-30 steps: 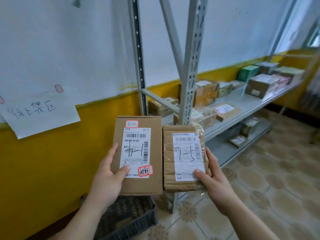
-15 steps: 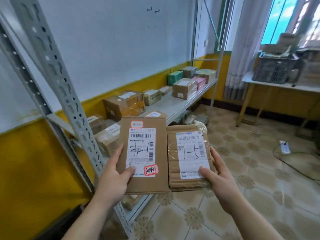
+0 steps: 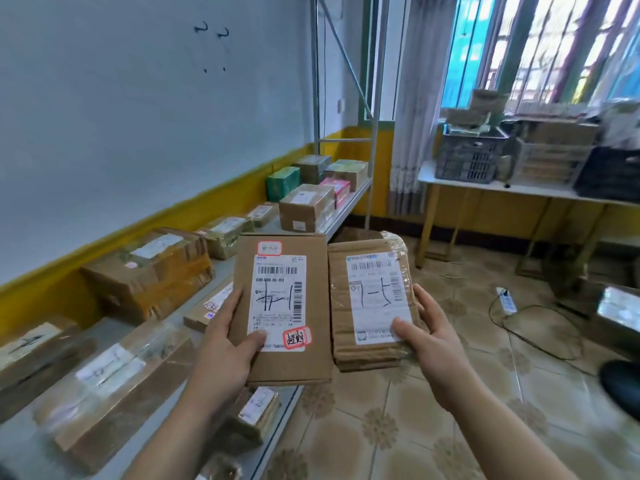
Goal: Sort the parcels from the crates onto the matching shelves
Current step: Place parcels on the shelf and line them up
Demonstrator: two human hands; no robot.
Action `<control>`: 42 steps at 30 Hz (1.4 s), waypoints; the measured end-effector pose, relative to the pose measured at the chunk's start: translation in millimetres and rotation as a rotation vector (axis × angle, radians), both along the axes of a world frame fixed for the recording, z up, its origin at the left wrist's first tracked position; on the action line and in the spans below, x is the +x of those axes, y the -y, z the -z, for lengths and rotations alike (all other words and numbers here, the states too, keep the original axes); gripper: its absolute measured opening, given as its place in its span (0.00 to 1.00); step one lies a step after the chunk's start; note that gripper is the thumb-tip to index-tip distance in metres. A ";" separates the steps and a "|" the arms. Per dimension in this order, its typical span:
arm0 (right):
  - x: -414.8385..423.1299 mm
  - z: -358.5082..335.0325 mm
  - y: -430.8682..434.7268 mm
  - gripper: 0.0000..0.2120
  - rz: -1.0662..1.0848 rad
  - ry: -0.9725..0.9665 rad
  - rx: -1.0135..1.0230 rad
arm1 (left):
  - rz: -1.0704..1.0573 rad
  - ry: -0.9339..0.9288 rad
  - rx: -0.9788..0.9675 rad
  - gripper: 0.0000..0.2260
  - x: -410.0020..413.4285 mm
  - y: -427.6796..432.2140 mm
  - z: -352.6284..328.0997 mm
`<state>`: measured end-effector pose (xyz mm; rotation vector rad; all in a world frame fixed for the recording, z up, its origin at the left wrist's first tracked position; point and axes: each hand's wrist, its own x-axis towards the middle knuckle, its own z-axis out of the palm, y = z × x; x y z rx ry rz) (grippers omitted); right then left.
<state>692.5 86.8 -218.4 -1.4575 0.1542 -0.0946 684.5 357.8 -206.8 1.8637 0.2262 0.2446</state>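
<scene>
Gaze has swung along the shelf while the left hand still grips the flat carton and the right hand the taped parcel, both likely awaiting matching spots.

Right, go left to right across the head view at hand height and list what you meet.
Tape-wrapped carton → left hand holding the plain cardboard parcel → film-wrapped parcel held by the right hand → white power strip.
</scene>
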 end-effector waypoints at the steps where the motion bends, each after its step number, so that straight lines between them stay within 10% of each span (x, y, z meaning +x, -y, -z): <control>1: 10.4 -1.0 4.2 0.33 0.008 0.003 0.012 | 0.009 0.001 0.023 0.31 14.1 2.9 -0.9; 22: 290.2 -3.4 117.4 0.32 -0.214 -0.028 0.005 | -0.184 -0.037 0.061 0.31 227.6 116.8 3.1; 42: 517.4 28.1 -10.8 0.30 -0.450 -0.202 -0.258 | -0.256 -0.368 0.137 0.29 414.6 -30.0 84.6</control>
